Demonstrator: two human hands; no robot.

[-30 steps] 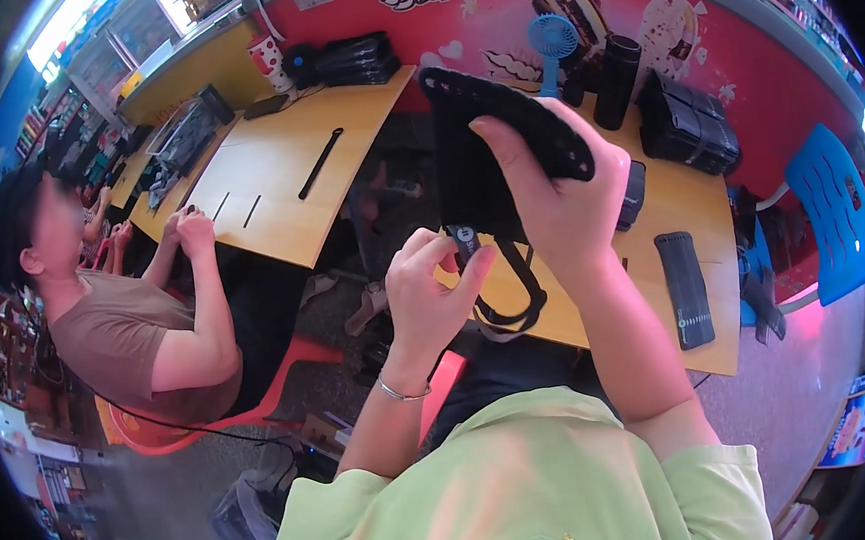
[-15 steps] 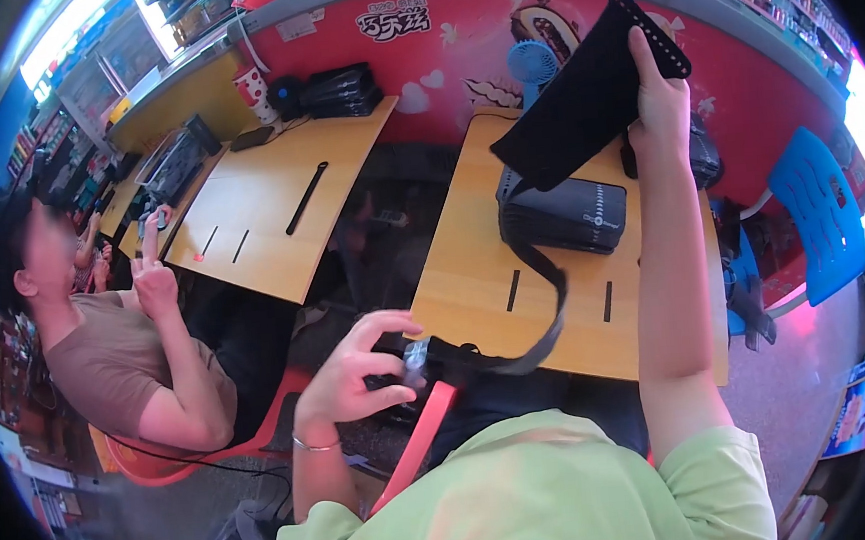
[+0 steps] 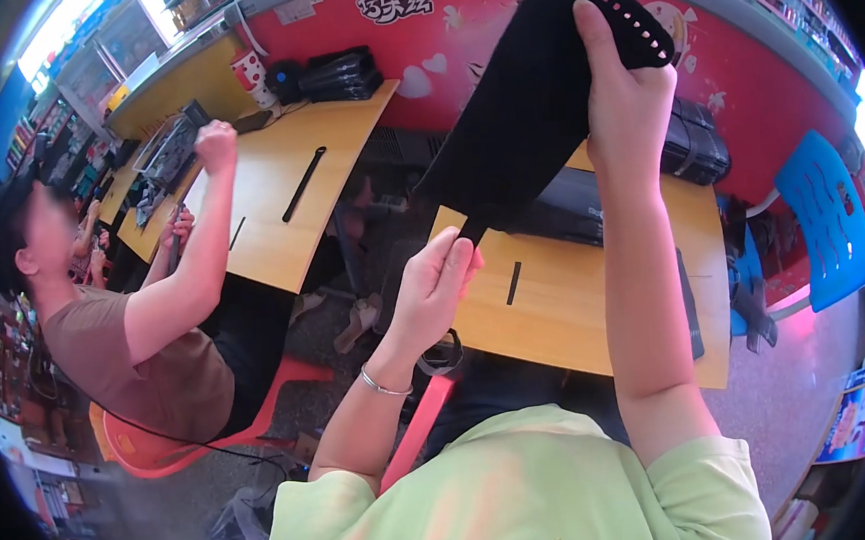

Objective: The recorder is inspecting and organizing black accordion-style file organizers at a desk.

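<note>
A black, flat fabric piece [image 3: 512, 114] with a row of holes along its upper edge is held up, tilted, above the table. My right hand [image 3: 633, 121] grips its upper right part, thumb pressed flat on the face near the holes and fingers behind. At its lower end, my left hand [image 3: 437, 292] is closed round the narrow black strap [image 3: 471, 230] that comes off the piece. Behind the fabric a dark flat package [image 3: 574, 210] lies on the table, partly covered. A black loop [image 3: 442, 354] hangs just below my left hand, by the pink chair edge.
The wooden table [image 3: 576, 310] carries a short black strip [image 3: 514, 282] and a dark bundle [image 3: 692, 141]. A co-worker [image 3: 105, 323] sits at the left by another table [image 3: 279, 221], with a black strap [image 3: 304, 184] and stacked black packages [image 3: 339, 76]. A blue chair [image 3: 820, 223] stands right.
My left hand, open and apart before, has moved up and right and closed on the strap. The fabric piece has shifted left and upward. The co-worker's raised hand has moved right.
</note>
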